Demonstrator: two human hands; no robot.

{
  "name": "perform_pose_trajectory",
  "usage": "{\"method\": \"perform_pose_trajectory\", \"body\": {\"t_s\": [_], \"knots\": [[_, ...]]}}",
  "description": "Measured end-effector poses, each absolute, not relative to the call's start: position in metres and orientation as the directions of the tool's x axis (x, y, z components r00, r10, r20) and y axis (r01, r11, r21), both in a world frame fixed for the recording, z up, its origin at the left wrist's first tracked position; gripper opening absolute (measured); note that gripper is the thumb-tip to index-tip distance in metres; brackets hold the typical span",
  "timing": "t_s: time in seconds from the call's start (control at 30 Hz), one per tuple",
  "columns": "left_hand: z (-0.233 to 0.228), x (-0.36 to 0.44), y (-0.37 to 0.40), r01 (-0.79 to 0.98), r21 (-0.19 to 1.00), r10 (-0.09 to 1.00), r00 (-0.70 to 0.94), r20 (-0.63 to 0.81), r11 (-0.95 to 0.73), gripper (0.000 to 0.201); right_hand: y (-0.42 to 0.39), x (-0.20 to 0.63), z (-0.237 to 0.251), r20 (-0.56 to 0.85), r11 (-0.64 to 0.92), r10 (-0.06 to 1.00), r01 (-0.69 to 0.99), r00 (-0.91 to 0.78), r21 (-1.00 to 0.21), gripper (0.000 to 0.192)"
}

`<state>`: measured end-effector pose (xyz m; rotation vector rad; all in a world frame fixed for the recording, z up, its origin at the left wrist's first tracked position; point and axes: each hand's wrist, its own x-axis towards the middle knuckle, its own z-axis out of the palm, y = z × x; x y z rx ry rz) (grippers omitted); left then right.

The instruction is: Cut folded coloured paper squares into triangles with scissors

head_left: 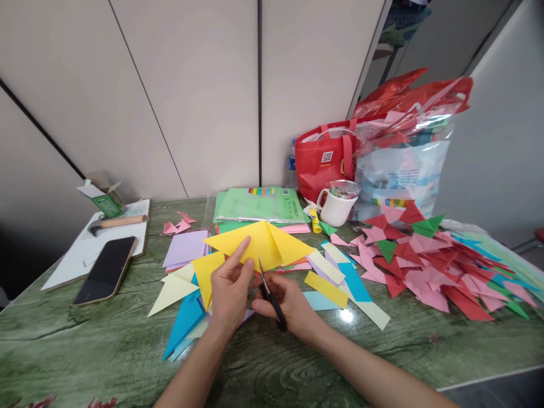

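Note:
A sheet of yellow paper [259, 243], creased down its length, is raised above the table in my left hand [232, 283]. The index finger lies along its face and the thumb sits close to the lower edge. In my right hand [287, 300] is a pair of scissors [271, 297] with black handles, its blades pointing up at the lower part of the yellow paper. Whether the blades have cut in is too small to tell. Folded blue [185, 323] and cream paper pieces [176, 286] lie left of my hands, partly under them. Paper strips [326, 290] lie to the right.
A heap of pink and red folded paper [429, 277] covers the table's right side. Behind stand a white mug [338, 204], a glue stick [315, 221], a red bag [317, 170] and green paper packs [259, 205]. A phone [106, 269] and a hammer [123, 221] are at left.

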<state>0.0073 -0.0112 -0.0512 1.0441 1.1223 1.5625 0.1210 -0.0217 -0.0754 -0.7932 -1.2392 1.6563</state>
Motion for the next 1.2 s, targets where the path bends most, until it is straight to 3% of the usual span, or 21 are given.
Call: {"method": "perform_pose_trajectory", "body": {"t_s": [0.93, 1.2], "knots": [[-0.054, 0.007, -0.014, -0.106, 0.977, 0.968, -0.194, 0.162, -0.185, 0.05, -0.025, 0.116, -0.083, -0.011, -0.072, 0.954, -0.193, -0.301, -0.979, 0.03], [-0.05, 0.007, -0.008, -0.309, 0.929, 0.968, -0.207, 0.142, -0.203, 0.048, -0.024, 0.117, -0.084, -0.03, -0.087, 0.96, -0.196, -0.278, -0.977, 0.035]]}}
